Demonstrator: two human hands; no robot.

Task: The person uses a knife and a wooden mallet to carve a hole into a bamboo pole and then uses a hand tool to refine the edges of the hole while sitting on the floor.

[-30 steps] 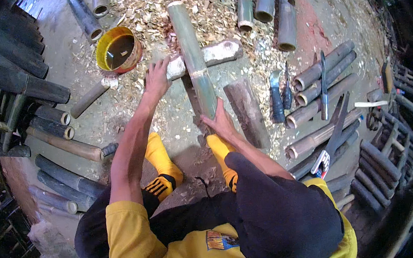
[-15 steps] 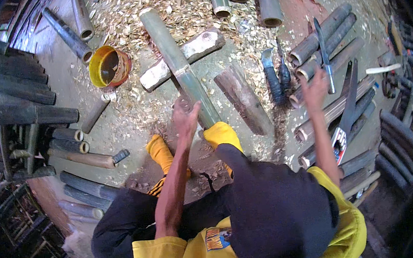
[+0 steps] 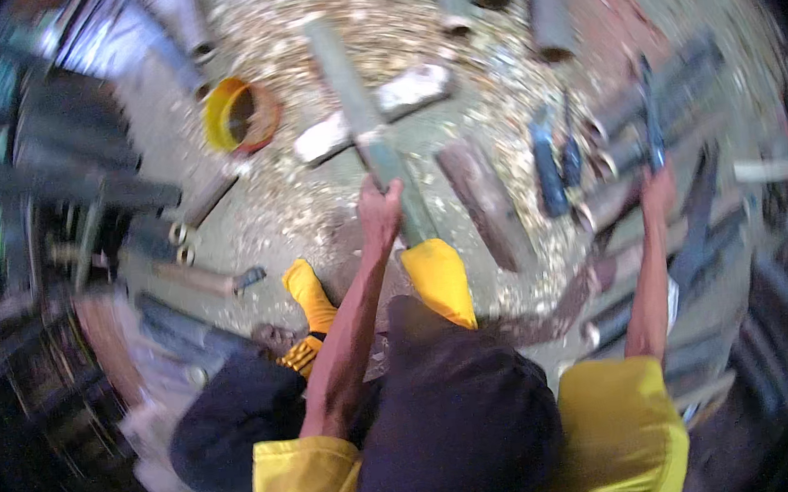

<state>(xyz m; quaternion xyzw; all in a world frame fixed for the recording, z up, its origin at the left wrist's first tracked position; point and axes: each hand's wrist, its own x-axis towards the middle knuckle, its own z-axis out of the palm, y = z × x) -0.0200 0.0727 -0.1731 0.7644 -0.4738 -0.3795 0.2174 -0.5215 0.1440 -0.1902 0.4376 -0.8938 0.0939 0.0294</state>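
A long greenish bamboo piece (image 3: 397, 175) lies slanting across a whitish wooden block (image 3: 417, 89) on the ground in front of me. My left hand (image 3: 380, 214) is closed at the bamboo's left edge, near its lower half, with the thumb against it. At that lower end rests my foot in a yellow sock (image 3: 437, 280). Out to the right, my right hand (image 3: 657, 192) is closed round the near end of a long narrow knife (image 3: 653, 117), which points away from me. Blur hides the exact finger positions.
A yellow bucket (image 3: 271, 115) stands at the upper left, beside wood chips (image 3: 291, 66). A split log (image 3: 485, 204) and a dark-handled blade (image 3: 547, 165) lie right of the bamboo. Bamboo tubes (image 3: 619, 201) are laid out at right; dark tubes (image 3: 75, 182) are stacked left.
My right hand has gone from open beside the knife to closed on its near end. My left hand has closed at the bamboo's edge. The whole view has shifted with my head.
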